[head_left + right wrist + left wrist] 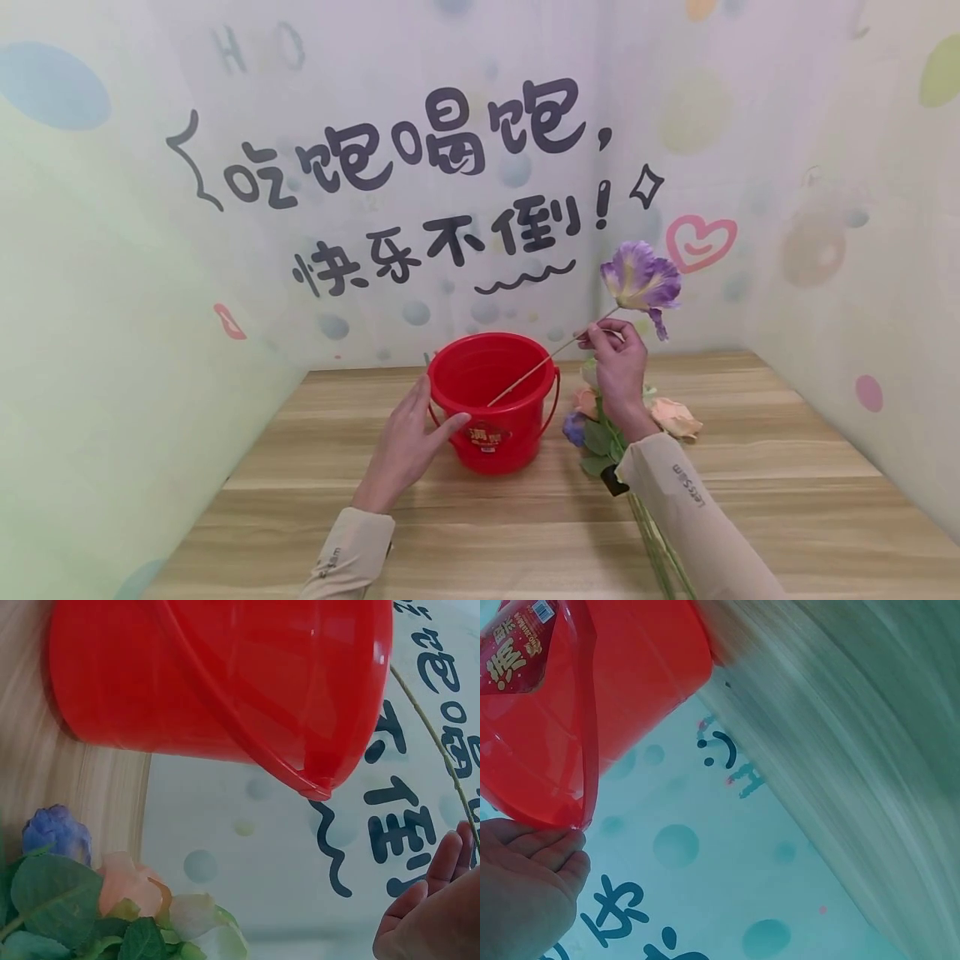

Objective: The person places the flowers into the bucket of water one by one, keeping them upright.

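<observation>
A red plastic bucket (517, 433) stands upright on the wooden table, its handle hanging down at the sides. My left hand (405, 446) rests against its left rim, with fingers extended and the thumb reaching along the front. In the left wrist view, the fingertips of that hand (532, 877) touch the rim. My right hand (624, 362) pinches the thin stem of a purple artificial flower (641, 279) just below the bloom. The stem (424, 716) slants down to the left over the rim, and its lower end is inside the bucket.
More artificial flowers lie right of the bucket under my right forearm: a peach rose (675, 417), a blue-purple bloom (56, 834), a pale one (206, 926) and green leaves. Their long stems run toward the table's front. Printed walls (450, 50) enclose the table (465, 533).
</observation>
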`<state>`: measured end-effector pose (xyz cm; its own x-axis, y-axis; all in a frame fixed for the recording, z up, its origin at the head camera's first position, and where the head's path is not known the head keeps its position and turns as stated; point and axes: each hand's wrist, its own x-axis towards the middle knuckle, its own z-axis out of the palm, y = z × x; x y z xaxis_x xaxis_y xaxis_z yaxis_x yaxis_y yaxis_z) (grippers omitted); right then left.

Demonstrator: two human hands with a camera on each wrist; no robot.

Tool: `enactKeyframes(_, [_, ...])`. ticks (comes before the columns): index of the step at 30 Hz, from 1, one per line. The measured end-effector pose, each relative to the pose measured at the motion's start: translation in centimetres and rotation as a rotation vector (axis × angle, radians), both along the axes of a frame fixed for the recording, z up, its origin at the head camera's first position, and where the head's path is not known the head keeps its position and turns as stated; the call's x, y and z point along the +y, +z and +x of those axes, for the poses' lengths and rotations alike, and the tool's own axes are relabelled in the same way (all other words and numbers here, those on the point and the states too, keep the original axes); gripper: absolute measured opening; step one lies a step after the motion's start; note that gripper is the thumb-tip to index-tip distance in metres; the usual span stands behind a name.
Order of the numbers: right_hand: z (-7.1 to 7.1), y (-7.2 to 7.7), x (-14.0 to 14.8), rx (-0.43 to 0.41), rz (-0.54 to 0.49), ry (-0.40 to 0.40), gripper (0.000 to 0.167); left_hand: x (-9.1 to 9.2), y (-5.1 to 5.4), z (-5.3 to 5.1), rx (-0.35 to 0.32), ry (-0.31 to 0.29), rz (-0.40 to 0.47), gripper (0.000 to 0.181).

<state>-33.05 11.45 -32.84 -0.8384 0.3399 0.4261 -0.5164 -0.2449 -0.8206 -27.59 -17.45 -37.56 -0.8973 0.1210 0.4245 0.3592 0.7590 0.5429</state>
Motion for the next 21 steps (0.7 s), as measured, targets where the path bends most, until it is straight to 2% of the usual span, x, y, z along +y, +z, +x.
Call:
enactKeyframes(7, [-0.4, -0.6, -0.3, -0.026, 0.044, -0.020, 0.005, 0.0, 0.1, 0.1, 0.003, -0.008, 0.008, 0.099])
enactKeyframes(21, [-1.1, -1.4, -1.2, -0.004, 0.085, -0.036, 0.006, 0.0, 0.0, 0.0, 0.003, -0.008, 0.016, 0.098])
